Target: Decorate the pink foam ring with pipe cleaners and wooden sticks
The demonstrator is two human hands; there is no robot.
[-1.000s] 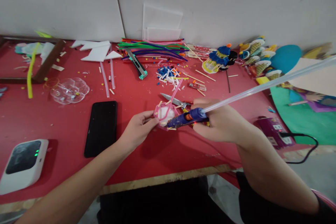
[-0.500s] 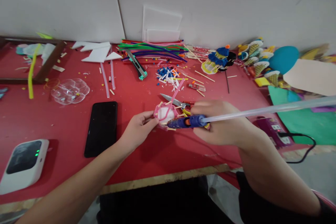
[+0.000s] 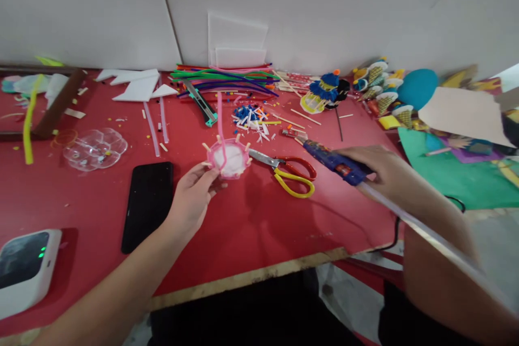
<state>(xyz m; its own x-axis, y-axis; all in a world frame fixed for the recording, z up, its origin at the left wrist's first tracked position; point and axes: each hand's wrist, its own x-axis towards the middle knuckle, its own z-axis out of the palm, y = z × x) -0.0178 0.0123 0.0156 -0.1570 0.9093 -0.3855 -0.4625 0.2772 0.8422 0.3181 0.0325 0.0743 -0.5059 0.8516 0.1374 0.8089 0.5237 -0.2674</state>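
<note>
My left hand (image 3: 197,189) pinches the edge of a small round pink-and-white craft piece (image 3: 234,159), held above the red table. Short wooden sticks stand out around its rim, and a strand of pink pipe cleaner (image 3: 220,119) rises from it. In my right hand (image 3: 377,165) is a blue hot glue gun (image 3: 334,161), its nozzle pointing to the upper left, apart from the craft piece. A long clear glue stick (image 3: 421,232) runs out of its back. Between the hands lie scissors (image 3: 290,170) with one red and one yellow handle.
A black phone (image 3: 147,206) and a white device (image 3: 30,267) lie left. Behind are a utility knife (image 3: 200,102), pipe cleaners (image 3: 227,78), cut scraps (image 3: 253,119) and a blue-topped figure (image 3: 324,92). Green sheets (image 3: 438,178) lie right; a clear palette (image 3: 95,150) sits left.
The glue gun has moved away from the craft piece to the right and turned. My left hand has shifted left with the piece, and the scissors now show fully.
</note>
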